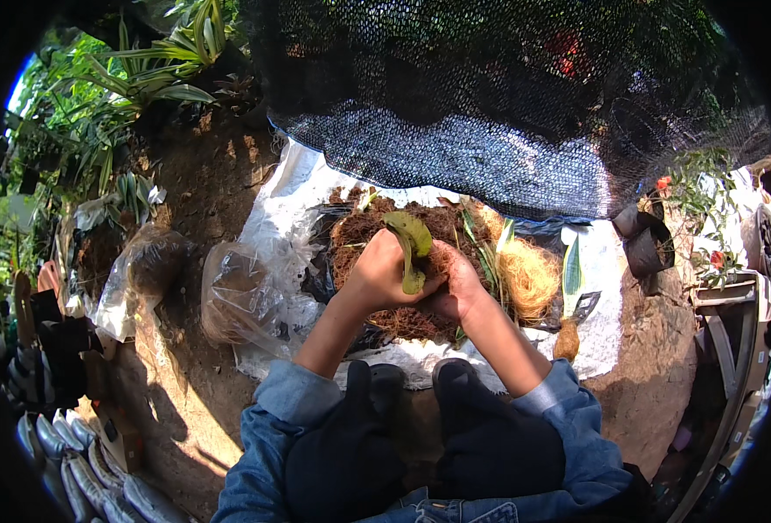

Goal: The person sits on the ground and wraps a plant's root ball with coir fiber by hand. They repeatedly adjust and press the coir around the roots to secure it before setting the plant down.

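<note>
From the lower edge of the frame, both forearms, denim cuffs (303, 390) rolled back, slant inward and meet near the centre. The left hand (380, 267) is curled snugly about the green plant (412, 237), its knuckles upward; the right hand (457, 281) bends in against it from the right, and whether its fingers grip is hidden. The plant sits between them at mid-frame, leaves up, above brown fibrous soil (351, 231). Beyond, dark netting (490, 105) spans the upper right.
</note>
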Demonstrator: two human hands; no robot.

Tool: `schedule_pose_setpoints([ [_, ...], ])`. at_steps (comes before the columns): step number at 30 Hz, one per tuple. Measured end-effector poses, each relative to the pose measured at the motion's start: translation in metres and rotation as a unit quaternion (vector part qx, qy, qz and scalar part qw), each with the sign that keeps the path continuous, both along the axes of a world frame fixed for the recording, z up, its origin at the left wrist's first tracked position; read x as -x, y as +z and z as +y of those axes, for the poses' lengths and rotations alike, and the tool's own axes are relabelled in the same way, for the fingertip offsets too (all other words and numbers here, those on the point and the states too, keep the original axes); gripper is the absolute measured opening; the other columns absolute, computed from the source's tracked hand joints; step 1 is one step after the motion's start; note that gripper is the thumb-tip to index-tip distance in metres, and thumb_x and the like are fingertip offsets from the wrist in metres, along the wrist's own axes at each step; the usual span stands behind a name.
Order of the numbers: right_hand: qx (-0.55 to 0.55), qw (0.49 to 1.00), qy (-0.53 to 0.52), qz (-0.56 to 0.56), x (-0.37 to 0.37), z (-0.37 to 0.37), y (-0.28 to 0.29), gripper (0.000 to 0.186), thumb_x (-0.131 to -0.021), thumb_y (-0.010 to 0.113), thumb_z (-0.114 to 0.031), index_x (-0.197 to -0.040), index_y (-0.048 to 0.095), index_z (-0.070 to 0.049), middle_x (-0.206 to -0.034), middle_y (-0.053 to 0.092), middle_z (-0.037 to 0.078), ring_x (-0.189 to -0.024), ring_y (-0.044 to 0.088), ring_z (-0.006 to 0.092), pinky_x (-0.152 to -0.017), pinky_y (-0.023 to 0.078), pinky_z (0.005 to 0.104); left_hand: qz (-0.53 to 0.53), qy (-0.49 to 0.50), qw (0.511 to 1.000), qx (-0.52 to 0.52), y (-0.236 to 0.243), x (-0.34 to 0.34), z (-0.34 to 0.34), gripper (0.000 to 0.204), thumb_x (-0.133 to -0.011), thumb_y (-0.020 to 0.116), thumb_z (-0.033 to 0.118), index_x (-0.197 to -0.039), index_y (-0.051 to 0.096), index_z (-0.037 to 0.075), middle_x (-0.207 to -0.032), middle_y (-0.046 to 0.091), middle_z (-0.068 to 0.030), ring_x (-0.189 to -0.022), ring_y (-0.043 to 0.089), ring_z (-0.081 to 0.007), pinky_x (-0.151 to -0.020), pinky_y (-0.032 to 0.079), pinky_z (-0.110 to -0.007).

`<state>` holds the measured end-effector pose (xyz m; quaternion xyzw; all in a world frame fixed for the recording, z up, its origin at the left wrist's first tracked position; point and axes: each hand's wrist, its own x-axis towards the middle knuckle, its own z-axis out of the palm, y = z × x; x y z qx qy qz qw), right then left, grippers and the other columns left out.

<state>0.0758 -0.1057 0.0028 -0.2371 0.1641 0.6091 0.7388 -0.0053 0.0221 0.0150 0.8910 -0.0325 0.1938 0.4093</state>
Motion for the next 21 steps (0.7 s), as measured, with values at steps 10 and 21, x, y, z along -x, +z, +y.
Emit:
schedule_pose_setpoints([
  [10,-0.3,0.95,-0.058,0.06,0.008,0.01,-0.011,0.035,-0.099,0.036,-0.02,-0.126,0.05,-0.001,-0.127,0.057,0.01,-0.112,0.058,0.0218,-0.103,0.045,0.0377,-0.123,0.07,0.983,0.116,0.013,-0.01,-0.028,0.038,-0.067,0.083,0.015,-0.099,0.064,0.004,-0.104,0.063,-0.0081,-0.095,0.061,-0.0238,-0.084,0.049,-0.036],
  [21,-0.051,0.989,-0.132,0.04,0.025,0.022,-0.073,0.047,-0.098,0.043,-0.046,-0.121,0.06,-0.007,-0.12,0.062,0.012,-0.108,0.059,0.0267,-0.099,0.046,0.0404,-0.12,0.12,0.975,-0.142,-0.018,-0.001,-0.043,0.026,-0.073,0.081,0.013,-0.089,0.064,0.002,-0.087,0.066,-0.0102,-0.078,0.066,-0.0216,-0.068,0.052,-0.031],
])
